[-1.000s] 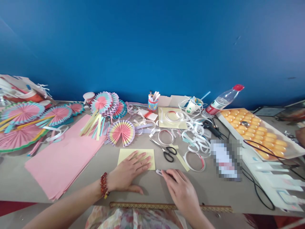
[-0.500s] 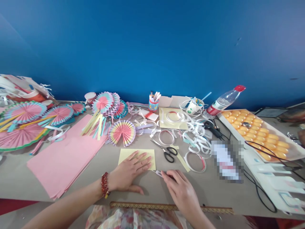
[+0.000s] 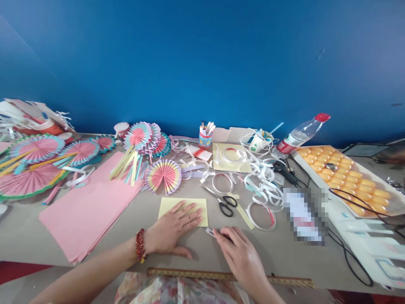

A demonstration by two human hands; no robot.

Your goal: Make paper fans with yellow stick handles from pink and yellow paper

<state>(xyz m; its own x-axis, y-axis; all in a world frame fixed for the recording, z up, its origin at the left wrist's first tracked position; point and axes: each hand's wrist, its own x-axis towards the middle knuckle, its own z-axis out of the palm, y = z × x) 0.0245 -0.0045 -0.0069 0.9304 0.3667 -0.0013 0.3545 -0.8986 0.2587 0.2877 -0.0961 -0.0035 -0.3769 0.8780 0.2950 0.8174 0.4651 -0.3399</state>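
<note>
My left hand (image 3: pixel 177 228) lies flat with fingers spread, pressing on a yellow sheet of paper (image 3: pixel 201 207). In my right hand (image 3: pixel 240 253) is a small white utility knife (image 3: pixel 210 232), gripped between thumb and fingers. Its thin blade points left, close to the paper's lower right corner; whether it touches the sheet I cannot tell. Black-handled scissors (image 3: pixel 226 204) lie open just beyond the right hand. Next to them is a narrow yellow paper strip (image 3: pixel 245 217).
Pink sheets (image 3: pixel 85 215) are stacked at left, below several pleated paper fans (image 3: pixel 163 176). Rolls of white tape (image 3: pixel 261 215) and curled strips lie right of centre. A tilted bottle (image 3: pixel 299 137) and a tray of yellow oval pieces (image 3: pixel 348 175) stand right. A patterned wooden strip (image 3: pixel 196 273) runs along the front.
The knife has shifted slightly left toward the paper's lower edge, and its blade now shows extended. My left hand stays flat on the sheet. The whole view has drifted slightly.
</note>
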